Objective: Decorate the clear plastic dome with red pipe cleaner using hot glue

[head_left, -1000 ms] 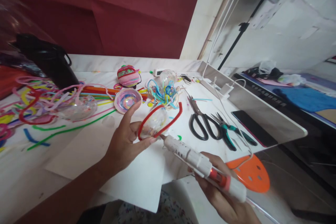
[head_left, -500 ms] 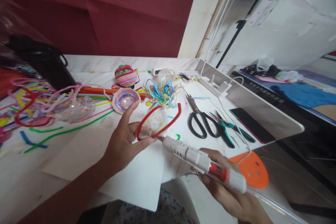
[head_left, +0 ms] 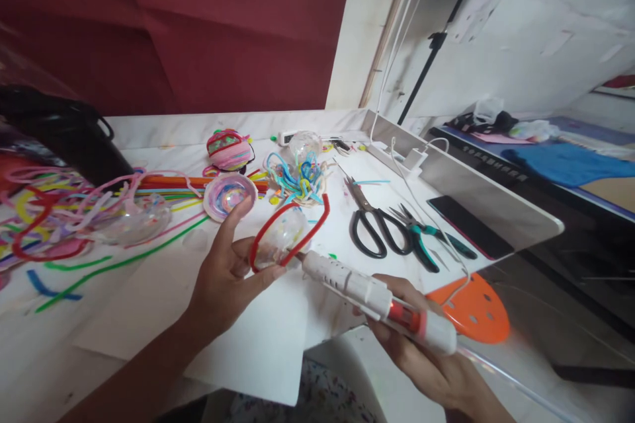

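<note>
A clear plastic dome (head_left: pixel 286 229) with a red pipe cleaner (head_left: pixel 313 232) bent along its rim is held between the thumb and fingers of my left hand (head_left: pixel 225 271). One end of the pipe cleaner sticks up free to the right. My right hand (head_left: pixel 411 337) is wrapped around a white hot glue gun (head_left: pixel 354 285), a red light glowing in its body. The gun's nozzle is at the dome's lower edge, close to my left thumb; whether it touches cannot be made out. A clear glue stick (head_left: pixel 506 377) trails from the gun's back end.
Black-handled scissors (head_left: pixel 370 231), green-handled pliers (head_left: pixel 421 238) and a phone (head_left: pixel 466 226) lie to the right. A bowl lined with coiled pipe cleaners (head_left: pixel 231 197) and a blue pipe-cleaner bundle (head_left: pixel 300 175) sit behind. Left are loose pipe cleaners (head_left: pixel 44 211) and a black bottle (head_left: pixel 64 135).
The whole view has shifted slightly, so most things appear a little further left. Both hands keep their grips, and the nozzle stays near the dome's lower edge.
</note>
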Action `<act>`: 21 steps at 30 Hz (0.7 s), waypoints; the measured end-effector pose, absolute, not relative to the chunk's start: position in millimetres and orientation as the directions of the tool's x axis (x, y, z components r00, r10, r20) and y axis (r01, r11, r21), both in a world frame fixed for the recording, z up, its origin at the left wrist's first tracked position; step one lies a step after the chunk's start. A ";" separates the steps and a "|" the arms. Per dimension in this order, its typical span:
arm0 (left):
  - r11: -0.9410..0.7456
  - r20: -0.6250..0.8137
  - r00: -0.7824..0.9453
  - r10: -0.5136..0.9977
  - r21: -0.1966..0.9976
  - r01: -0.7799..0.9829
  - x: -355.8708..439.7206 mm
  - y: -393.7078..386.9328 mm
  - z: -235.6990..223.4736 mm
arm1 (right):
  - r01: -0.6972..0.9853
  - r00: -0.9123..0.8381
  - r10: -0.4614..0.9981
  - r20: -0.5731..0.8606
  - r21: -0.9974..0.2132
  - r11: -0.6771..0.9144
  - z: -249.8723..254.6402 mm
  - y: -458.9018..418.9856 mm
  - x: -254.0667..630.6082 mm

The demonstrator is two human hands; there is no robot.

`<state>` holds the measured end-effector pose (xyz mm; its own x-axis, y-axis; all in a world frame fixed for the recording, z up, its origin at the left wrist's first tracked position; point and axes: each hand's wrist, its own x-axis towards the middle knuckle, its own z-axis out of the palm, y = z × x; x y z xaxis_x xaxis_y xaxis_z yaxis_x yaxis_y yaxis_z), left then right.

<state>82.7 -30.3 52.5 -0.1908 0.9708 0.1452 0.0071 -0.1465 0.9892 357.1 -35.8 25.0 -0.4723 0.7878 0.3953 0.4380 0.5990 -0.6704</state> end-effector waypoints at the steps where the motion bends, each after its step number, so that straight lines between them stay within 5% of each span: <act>1: -0.150 0.148 -0.190 0.971 0.989 0.004 82.6 -30.3 51.8 | 0.438 -0.466 0.786 0.407 -0.665 0.605 25.7 -35.7 356.1; 21: -0.087 0.083 -0.302 0.950 0.996 -0.001 91.4 -34.7 61.3 | 0.469 -0.432 0.791 0.433 -0.641 0.607 40.5 -34.8 346.1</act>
<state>91.4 -34.7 61.3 -0.3016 0.9499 0.0825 -0.0014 -0.0870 0.9962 346.1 -34.8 40.5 -0.4317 0.7911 0.4333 0.4692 0.6072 -0.6412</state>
